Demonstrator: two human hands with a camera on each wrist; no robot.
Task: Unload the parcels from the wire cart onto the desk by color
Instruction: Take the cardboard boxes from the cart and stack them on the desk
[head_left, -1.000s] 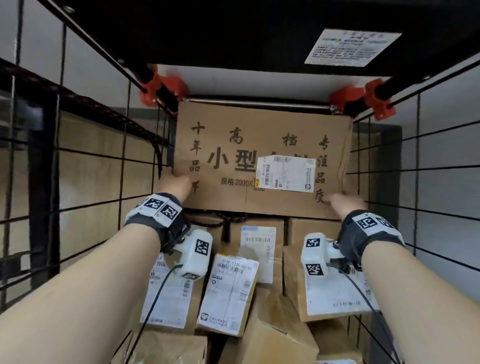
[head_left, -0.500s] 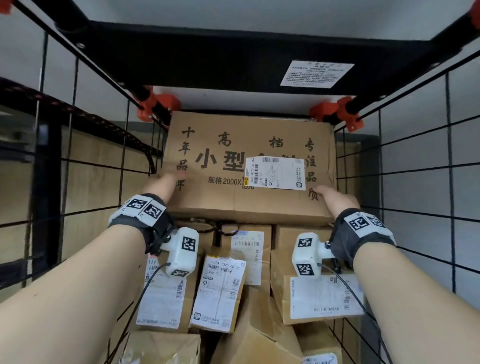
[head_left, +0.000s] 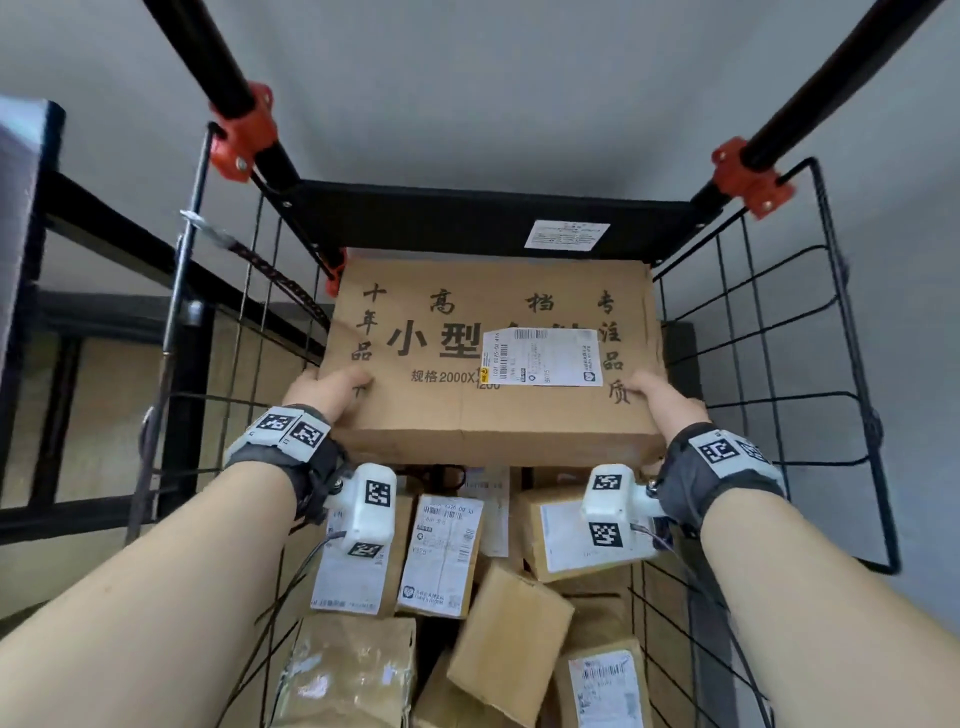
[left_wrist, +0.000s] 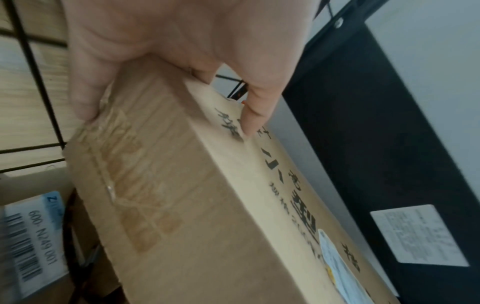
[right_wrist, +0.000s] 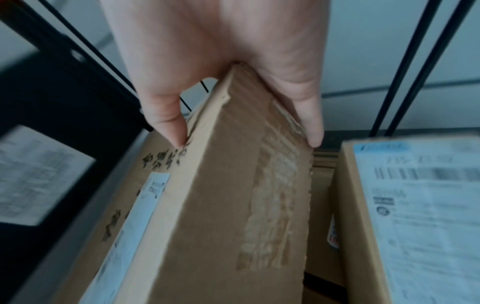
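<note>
A large flat brown cardboard box (head_left: 488, 358) with black printed characters and a white shipping label is held above the pile inside the wire cart (head_left: 769, 374). My left hand (head_left: 327, 389) grips its left end, thumb on top and fingers underneath; the box (left_wrist: 182, 185) fills the left wrist view under that hand (left_wrist: 166, 67). My right hand (head_left: 660, 397) grips the right end the same way, as the right wrist view shows with the hand (right_wrist: 233, 78) pinching the box's edge (right_wrist: 233, 195).
Several smaller brown parcels (head_left: 441, 556) with white labels lie piled in the cart below the box. A black panel (head_left: 498, 218) with a white sticker closes the far end. Black poles with orange clamps (head_left: 244, 135) rise at the corners. Wire walls stand close on both sides.
Both hands have raised the big box up off the pile and drawn it toward me. The head view has tilted upward, showing the cart's poles and the grey wall.
</note>
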